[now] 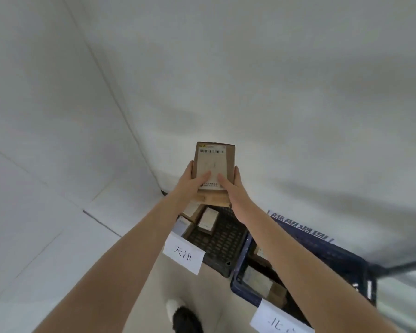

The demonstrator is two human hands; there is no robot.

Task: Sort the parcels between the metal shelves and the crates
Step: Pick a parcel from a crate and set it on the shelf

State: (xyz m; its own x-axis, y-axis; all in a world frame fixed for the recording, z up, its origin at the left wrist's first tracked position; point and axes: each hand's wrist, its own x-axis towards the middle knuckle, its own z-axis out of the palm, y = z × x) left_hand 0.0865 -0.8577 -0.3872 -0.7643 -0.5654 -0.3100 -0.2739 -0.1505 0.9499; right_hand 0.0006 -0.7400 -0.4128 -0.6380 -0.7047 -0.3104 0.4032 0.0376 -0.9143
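A brown cardboard parcel (214,162) with a white shipping label and barcode is held up in front of me, label facing me. My left hand (192,182) grips its left edge, thumb lying on the label. My right hand (231,186) grips its right edge, thumb also on the label. A second cardboard piece shows just below the parcel between my wrists. Beneath my hands stands a black crate (222,246) with a few small parcels (208,221) at its far end. To its right stands a dark blue crate (240,280) holding more parcels, partly hidden by my right forearm.
White paper labels hang on the crate fronts: one (184,255) on the black crate, another (280,320) on the blue one. A blurred dark metal bar (404,267) crosses at right. White walls meet in a corner behind. My shoe (184,318) is on the pale floor.
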